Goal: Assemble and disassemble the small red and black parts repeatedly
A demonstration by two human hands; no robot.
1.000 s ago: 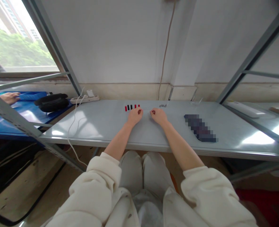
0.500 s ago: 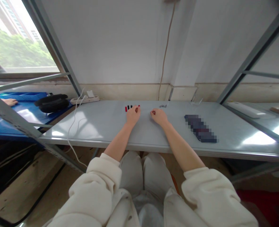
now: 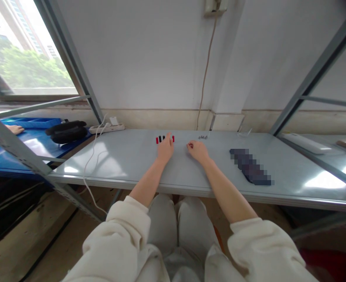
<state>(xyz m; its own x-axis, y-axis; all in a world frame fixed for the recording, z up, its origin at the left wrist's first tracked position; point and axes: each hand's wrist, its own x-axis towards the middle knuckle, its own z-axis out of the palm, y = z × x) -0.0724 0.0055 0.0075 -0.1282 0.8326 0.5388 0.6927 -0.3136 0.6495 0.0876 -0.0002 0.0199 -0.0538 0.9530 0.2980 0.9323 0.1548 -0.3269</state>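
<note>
On the grey table, small red and black cylinders stand in a short row: a red cylinder at the left end, a black cylinder beside it, and another red cylinder at the right end. My left hand is at this row, its index finger stretched forward and hiding part of it. Whether the fingertip touches a cylinder I cannot tell. To the right, my right hand rests with curled fingers; anything inside them is too small to name. Just beyond it lies a little cluster of small metallic pieces.
A pixelated dark object lies on the table to the right. At the back left is a power strip with a white cable hanging over the front edge. Metal posts frame both sides. Another person's hand rests on the blue table.
My left hand has gone from a pinch to a stretched index finger by the row. My right hand stays curled in place. The view has tilted up slightly.
</note>
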